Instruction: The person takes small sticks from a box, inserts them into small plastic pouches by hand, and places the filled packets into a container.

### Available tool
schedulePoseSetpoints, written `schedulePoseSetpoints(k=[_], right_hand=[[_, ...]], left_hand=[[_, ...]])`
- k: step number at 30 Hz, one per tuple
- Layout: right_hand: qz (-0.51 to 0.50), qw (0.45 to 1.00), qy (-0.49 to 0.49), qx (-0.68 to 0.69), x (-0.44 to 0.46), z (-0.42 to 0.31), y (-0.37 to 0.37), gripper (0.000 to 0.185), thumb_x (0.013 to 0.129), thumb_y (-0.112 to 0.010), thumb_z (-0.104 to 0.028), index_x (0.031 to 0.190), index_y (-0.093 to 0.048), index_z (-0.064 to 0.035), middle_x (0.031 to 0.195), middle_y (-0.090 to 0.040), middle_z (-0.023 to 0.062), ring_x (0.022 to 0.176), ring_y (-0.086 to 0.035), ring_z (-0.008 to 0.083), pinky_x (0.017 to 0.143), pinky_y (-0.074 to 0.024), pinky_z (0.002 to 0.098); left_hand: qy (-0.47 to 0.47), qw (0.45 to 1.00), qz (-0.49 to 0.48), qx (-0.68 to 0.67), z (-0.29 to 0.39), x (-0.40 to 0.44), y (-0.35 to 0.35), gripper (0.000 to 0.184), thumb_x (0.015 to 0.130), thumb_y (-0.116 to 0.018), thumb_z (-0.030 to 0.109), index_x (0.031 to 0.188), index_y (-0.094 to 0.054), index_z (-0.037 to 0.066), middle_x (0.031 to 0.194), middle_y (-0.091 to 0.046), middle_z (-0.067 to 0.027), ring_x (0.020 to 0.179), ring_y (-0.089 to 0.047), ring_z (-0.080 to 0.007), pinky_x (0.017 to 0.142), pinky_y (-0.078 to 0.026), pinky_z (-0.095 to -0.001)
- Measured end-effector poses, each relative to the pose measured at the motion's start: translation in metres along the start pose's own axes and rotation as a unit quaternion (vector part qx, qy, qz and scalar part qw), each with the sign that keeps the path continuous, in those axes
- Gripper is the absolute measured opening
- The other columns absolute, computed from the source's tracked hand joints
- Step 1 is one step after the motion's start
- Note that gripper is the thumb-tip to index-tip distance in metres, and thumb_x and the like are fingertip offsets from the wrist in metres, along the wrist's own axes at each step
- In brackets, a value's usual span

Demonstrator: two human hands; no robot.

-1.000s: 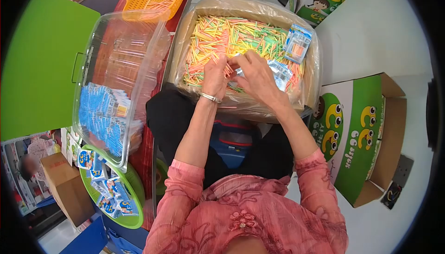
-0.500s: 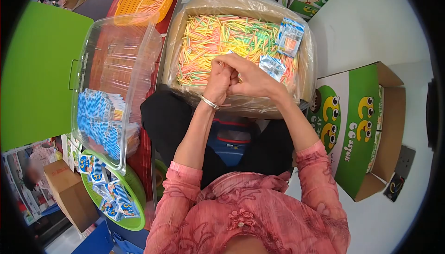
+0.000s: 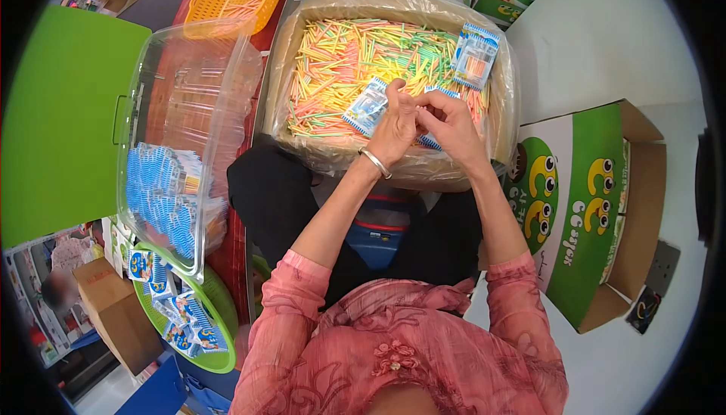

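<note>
A rectangular cardboard carton (image 3: 363, 12) fills the upper middle of the frame, lined with crinkled clear plastic (image 3: 501, 131) and heaped with thin, straight pastel sticks (image 3: 325, 74). Over its lower part, the left hand (image 3: 395, 133) angles up, half-curled, index finger raised; the right hand (image 3: 454, 129) bends inward to meet it, thumb and fingertips drawn close. Whether either grips anything I cannot tell. A flat, shiny blue-and-white sachet (image 3: 365, 111) shows just left of the left fingers, perhaps touching them.

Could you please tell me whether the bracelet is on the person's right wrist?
No, the silver bracelet circles the wrist of the left hand.
</note>
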State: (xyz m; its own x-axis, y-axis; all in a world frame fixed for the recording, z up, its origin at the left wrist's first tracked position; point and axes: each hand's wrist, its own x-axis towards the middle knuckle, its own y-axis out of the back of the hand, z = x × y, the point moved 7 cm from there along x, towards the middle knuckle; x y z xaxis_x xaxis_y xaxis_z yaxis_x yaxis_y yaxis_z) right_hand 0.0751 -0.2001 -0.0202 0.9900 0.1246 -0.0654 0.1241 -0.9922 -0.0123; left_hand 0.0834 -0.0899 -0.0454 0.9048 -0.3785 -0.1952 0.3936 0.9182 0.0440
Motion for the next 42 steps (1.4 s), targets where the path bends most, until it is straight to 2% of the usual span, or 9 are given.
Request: schedulePoseSetpoints(k=[2, 6, 9, 12, 21, 26, 28, 31, 42], right_hand=[[0.018, 1.000, -0.010, 0.016, -0.005, -0.010, 0.004, 0.012, 0.089, -0.064, -0.006, 0.095, -0.067, 0.0042, 0.082, -0.065, 0.0025, 0.067, -0.058, 0.0086, 0.060, -0.0470, 0.0231], [0.081, 0.994, 0.032, -0.069, -0.002, -0.013, 0.029, 0.011, 0.088, -0.064, -0.005, 0.095, -0.068, 0.0030, 0.080, -0.064, 0.0050, 0.068, -0.061, 0.0111, 0.061, -0.0485, 0.0265], [0.140, 0.957, 0.113, -0.226, -0.007, -0.027, 0.046, 0.007, 0.087, -0.064, -0.003, 0.092, -0.067, 0.0014, 0.080, -0.062, 0.0091, 0.072, -0.064, 0.0186, 0.063, -0.0503, 0.0309], [0.135, 0.903, 0.187, -0.364, -0.013, -0.035, 0.040, 0.007, 0.084, -0.064, -0.002, 0.091, -0.064, -0.0002, 0.085, -0.058, 0.0125, 0.078, -0.064, 0.0270, 0.066, -0.0518, 0.0361], [0.116, 0.864, 0.254, -0.419, -0.022, -0.027, 0.023, 0.014, 0.081, -0.065, 0.001, 0.094, -0.062, -0.0022, 0.090, -0.058, 0.0126, 0.083, -0.063, 0.0310, 0.069, -0.0524, 0.0399], [0.166, 0.914, 0.187, -0.320, -0.022, -0.027, 0.044, 0.011, 0.082, -0.068, 0.001, 0.091, -0.064, -0.0001, 0.087, -0.061, 0.0127, 0.077, -0.064, 0.0295, 0.066, -0.0513, 0.0360], [0.178, 0.919, 0.174, -0.307, -0.022, -0.023, 0.049, 0.010, 0.082, -0.068, 0.000, 0.091, -0.065, 0.0005, 0.087, -0.062, 0.0125, 0.075, -0.064, 0.0282, 0.065, -0.0509, 0.0348], [0.180, 0.922, 0.170, -0.298, -0.022, -0.024, 0.049, 0.010, 0.082, -0.069, 0.000, 0.091, -0.065, 0.0010, 0.087, -0.063, 0.0120, 0.074, -0.064, 0.0259, 0.065, -0.0509, 0.0341], [0.194, 0.954, 0.144, -0.180, -0.016, -0.036, 0.037, 0.011, 0.083, -0.069, -0.001, 0.093, -0.067, 0.0013, 0.086, -0.063, 0.0088, 0.073, -0.062, 0.0157, 0.067, -0.0501, 0.0278]], left_hand=[[-0.030, 0.999, -0.026, 0.015, 0.005, 0.003, -0.003, 0.101, 0.090, -0.013, 0.079, 0.139, -0.028, -0.008, 0.096, -0.062, -0.0222, 0.087, -0.066, -0.0267, 0.082, -0.050, -0.0359], [-0.123, 0.972, 0.105, 0.171, 0.004, 0.010, 0.020, 0.071, 0.096, -0.041, 0.061, 0.135, -0.040, 0.002, 0.086, -0.061, -0.0135, 0.079, -0.058, -0.0232, 0.073, -0.045, -0.0341], [-0.149, 0.828, 0.269, 0.469, 0.018, 0.002, 0.055, 0.051, 0.090, -0.067, 0.039, 0.126, -0.053, 0.005, 0.090, -0.063, -0.0149, 0.091, -0.057, -0.0296, 0.084, -0.043, -0.0421], [-0.066, 0.790, 0.271, 0.546, 0.007, -0.001, 0.071, 0.054, 0.076, -0.080, 0.026, 0.119, -0.056, 0.004, 0.101, -0.060, -0.0203, 0.099, -0.055, -0.0358, 0.085, -0.039, -0.0487], [0.016, 0.875, 0.197, 0.441, -0.008, 0.010, 0.081, 0.040, 0.074, -0.078, 0.019, 0.109, -0.067, 0.003, 0.080, -0.070, -0.0132, 0.084, -0.065, -0.0332, 0.078, -0.043, -0.0506], [-0.040, 0.981, 0.156, 0.105, -0.023, 0.015, 0.078, 0.024, 0.084, -0.070, 0.007, 0.106, -0.064, -0.001, 0.088, -0.071, -0.0107, 0.079, -0.067, -0.0196, 0.066, -0.051, -0.0336], [-0.054, 0.986, 0.150, -0.047, -0.018, 0.012, 0.073, 0.013, 0.090, -0.063, 0.000, 0.103, -0.062, -0.004, 0.095, -0.070, -0.0076, 0.083, -0.064, -0.0091, 0.070, -0.052, -0.0251], [-0.014, 0.972, 0.149, -0.179, -0.020, 0.008, 0.071, 0.018, 0.092, -0.065, 0.003, 0.110, -0.063, 0.000, 0.100, -0.070, -0.0048, 0.082, -0.065, -0.0090, 0.072, -0.053, -0.0233], [-0.015, 0.980, 0.173, -0.093, -0.005, -0.005, 0.066, 0.018, 0.098, -0.062, 0.015, 0.098, -0.070, -0.001, 0.083, -0.069, 0.0004, 0.067, -0.056, -0.0027, 0.057, -0.042, -0.0198]])
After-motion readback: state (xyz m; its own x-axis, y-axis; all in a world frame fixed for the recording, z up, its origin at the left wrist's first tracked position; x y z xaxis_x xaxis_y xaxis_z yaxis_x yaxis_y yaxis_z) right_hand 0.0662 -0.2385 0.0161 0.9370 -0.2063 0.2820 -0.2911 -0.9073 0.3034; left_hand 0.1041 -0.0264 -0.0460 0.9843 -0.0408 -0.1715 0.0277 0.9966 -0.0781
